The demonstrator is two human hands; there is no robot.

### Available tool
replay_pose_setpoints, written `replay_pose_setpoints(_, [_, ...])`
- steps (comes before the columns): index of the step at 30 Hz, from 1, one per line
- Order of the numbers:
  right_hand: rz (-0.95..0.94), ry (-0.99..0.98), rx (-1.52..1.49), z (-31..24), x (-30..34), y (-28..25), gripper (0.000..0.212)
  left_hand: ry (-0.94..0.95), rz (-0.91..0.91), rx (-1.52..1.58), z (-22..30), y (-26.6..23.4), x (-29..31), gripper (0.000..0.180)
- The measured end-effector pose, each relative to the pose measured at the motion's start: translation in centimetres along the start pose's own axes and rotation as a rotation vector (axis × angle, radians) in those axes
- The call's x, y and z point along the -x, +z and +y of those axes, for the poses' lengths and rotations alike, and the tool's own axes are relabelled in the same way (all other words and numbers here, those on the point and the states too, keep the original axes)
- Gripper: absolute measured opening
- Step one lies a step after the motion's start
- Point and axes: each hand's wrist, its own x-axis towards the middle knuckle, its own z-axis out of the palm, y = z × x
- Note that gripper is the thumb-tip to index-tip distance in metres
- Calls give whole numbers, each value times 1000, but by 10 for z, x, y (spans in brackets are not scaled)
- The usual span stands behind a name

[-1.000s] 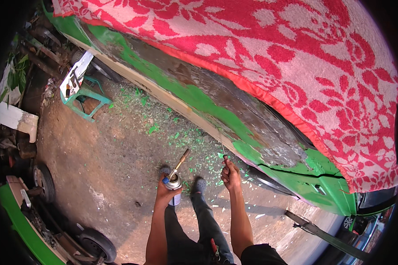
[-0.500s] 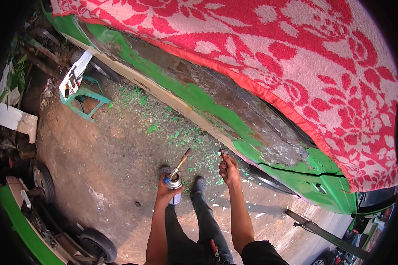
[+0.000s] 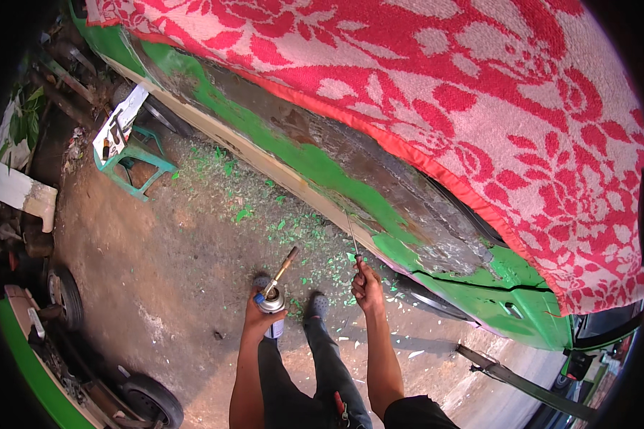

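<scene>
My left hand (image 3: 255, 319) is wrapped round a gas blowtorch (image 3: 272, 304), a canister with a brass nozzle pointing up and right toward the car. No flame can be made out. In my right hand (image 3: 367, 287) is a screwdriver (image 3: 352, 238), gripped by its dark handle, its thin shaft reaching up to the lower side of the green car (image 3: 336, 174). Whether its tip touches the panel I cannot tell. Along that side the green paint is partly stripped, with bare grey-brown metal (image 3: 379, 168) above it and a beige lower strip (image 3: 265, 163).
A red and white floral blanket (image 3: 436, 93) drapes over the car. Green paint flakes (image 3: 242, 214) litter the concrete. A teal plastic stool (image 3: 137, 171) holds tools on a white sheet. Another green vehicle (image 3: 21, 357) and loose wheels (image 3: 152, 397) lie at lower left; a metal beam (image 3: 522, 382) at lower right.
The blowtorch has dipped slightly lower and left, its nozzle still angled toward the car. My right hand has shifted a little downward with the screwdriver. The whole view has moved slightly.
</scene>
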Motion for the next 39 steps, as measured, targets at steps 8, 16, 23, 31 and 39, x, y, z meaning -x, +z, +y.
replay_pose_setpoints(8, [-6, 18, -6, 0, -2, 0, 22, 16, 1, -14, 2, 5, -4, 61])
replay_pose_setpoints(16, [-64, 26, -51, 7, -24, 15, 21, 24, -26, -58, -5, 5, -8, 63])
replay_pose_setpoints(23, [-18, 21, -51, 5, -16, 15, 21, 8, -35, 33, 2, -1, -6, 62])
replay_pose_setpoints(31, [31, 22, -91, 15, -2, 2, 23, 7, -4, 10, 10, -6, -4, 61])
replay_pose_setpoints(39, [-13, 44, -102, 21, -17, 7, 23, 64, -61, -35, -13, -15, -14, 67])
